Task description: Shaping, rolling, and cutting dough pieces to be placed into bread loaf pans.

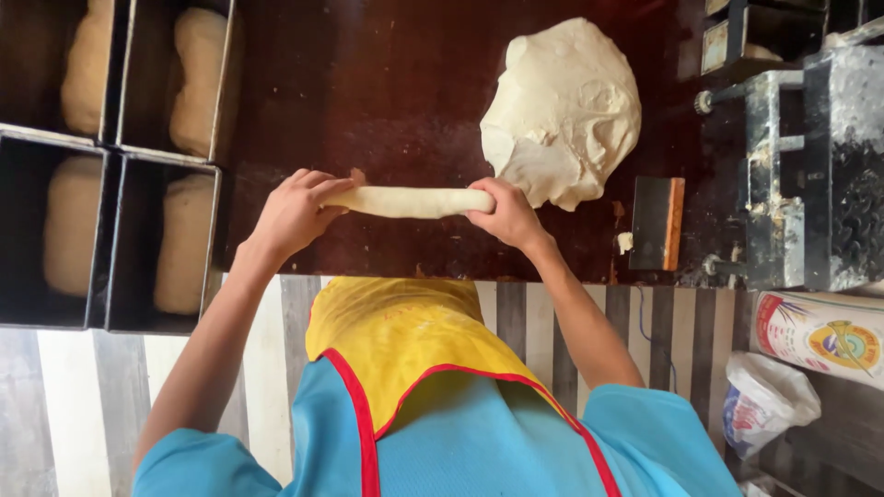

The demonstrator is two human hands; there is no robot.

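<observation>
- Left hand [293, 213] and right hand [505, 216] each curl closed around one end of a smooth, pale dough roll [410, 202], held level near the front edge of the dark worktop [387, 83].
- A big, lumpy dough mass [562, 110] lies just behind the right hand.
- A flat scraper [657, 224] sits rightward.
- Black metal tins [110, 166] holding rounded loaves line the left edge.

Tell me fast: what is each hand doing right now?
Left hand: closed over one end of the dough roll on the dark table.
Right hand: closed over the roll's other end.
</observation>
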